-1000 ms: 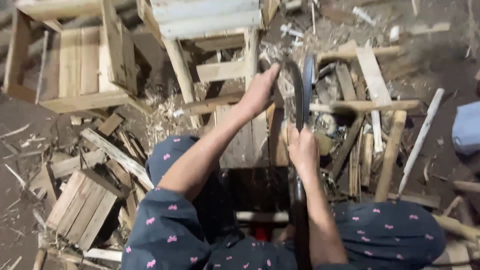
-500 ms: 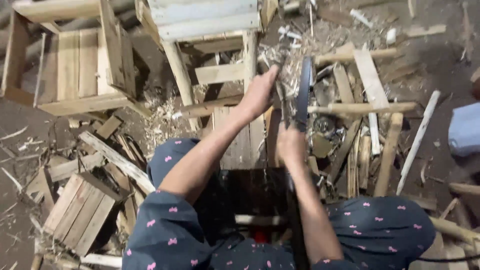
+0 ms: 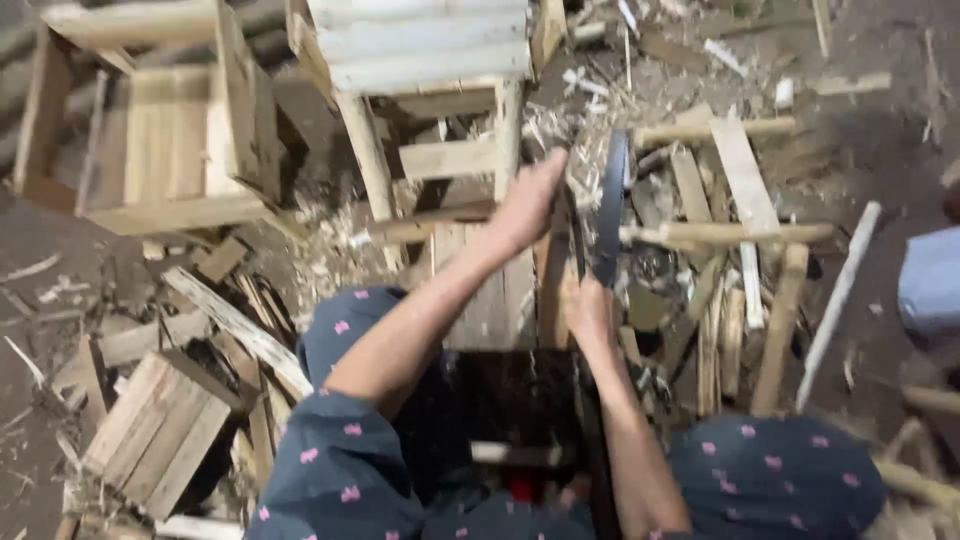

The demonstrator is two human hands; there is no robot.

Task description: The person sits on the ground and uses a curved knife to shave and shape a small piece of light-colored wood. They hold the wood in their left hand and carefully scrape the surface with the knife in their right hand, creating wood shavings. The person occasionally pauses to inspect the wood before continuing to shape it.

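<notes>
I am gripping the saw (image 3: pixel 611 205) with my right hand (image 3: pixel 588 306), fingers clenched round its lower end; my left hand (image 3: pixel 527 205) is pressing down on the plank (image 3: pixel 480 285) just beside the blade, clasping its far edge; the plank is lying lengthwise on the floor (image 3: pixel 60 240) before my knees. I am judging the cut unfinished, since the plank is showing whole; one saw, one plank in hand; one stool (image 3: pixel 425 70) standing beyond; two crates (image 3: pixel 150 150) at my left.

One head-worn camera looks steeply down, close over the hands and littered floor (image 3: pixel 880 120).
</notes>
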